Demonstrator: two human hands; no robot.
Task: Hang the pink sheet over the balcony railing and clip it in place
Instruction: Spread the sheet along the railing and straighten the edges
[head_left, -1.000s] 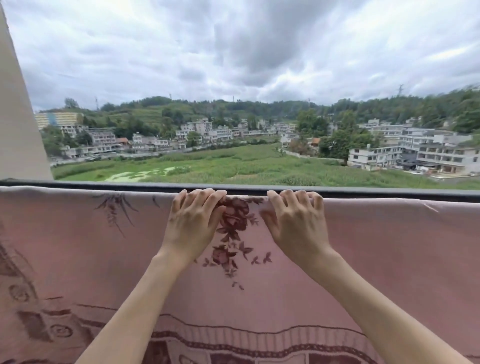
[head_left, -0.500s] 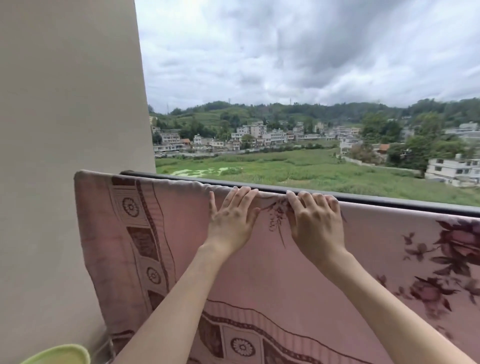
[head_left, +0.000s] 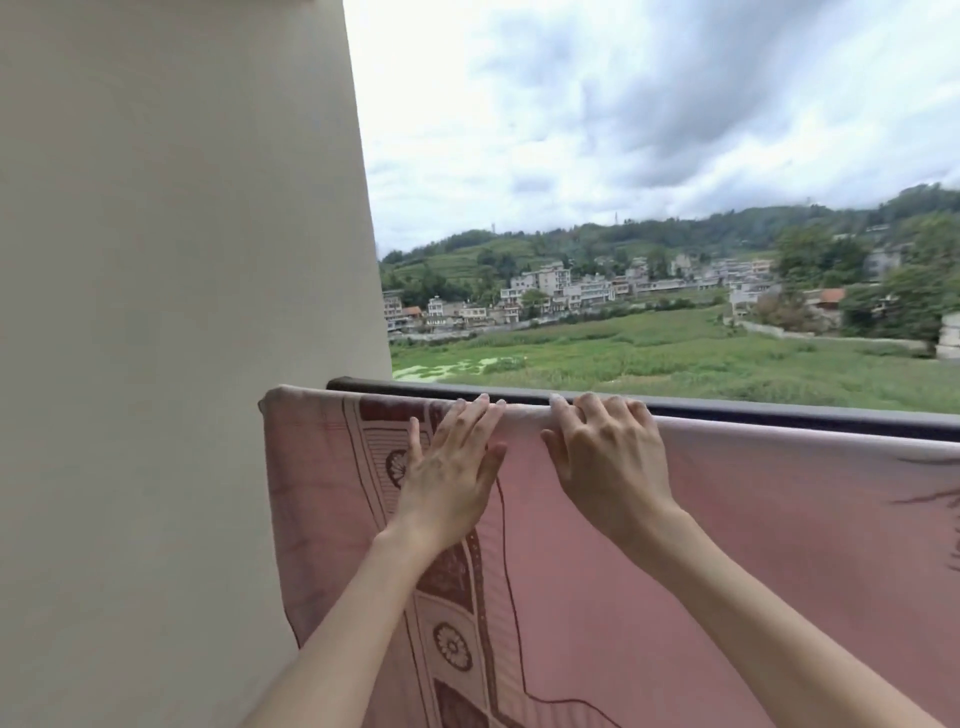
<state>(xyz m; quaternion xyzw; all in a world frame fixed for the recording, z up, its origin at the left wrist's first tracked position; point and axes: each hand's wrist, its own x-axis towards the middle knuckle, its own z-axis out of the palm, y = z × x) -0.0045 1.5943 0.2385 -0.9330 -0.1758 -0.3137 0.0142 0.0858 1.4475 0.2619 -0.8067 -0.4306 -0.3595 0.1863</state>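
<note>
The pink sheet (head_left: 753, 545), with a dark red patterned border near its left edge, hangs draped over the dark balcony railing (head_left: 779, 413). Its left edge ends close to the wall. My left hand (head_left: 449, 467) lies flat on the sheet just below the rail, fingers spread and tips reaching the top fold. My right hand (head_left: 605, 462) is beside it, fingers curled over the sheet-covered top of the rail. No clip is in view.
A plain beige wall (head_left: 171, 312) fills the left side and meets the railing's left end. Beyond the rail lie a green field, buildings and hills under a cloudy sky.
Both hands have slid left along the rail over the sheet, from its flowered middle to its bordered left end by the wall. The view has turned left with them.
</note>
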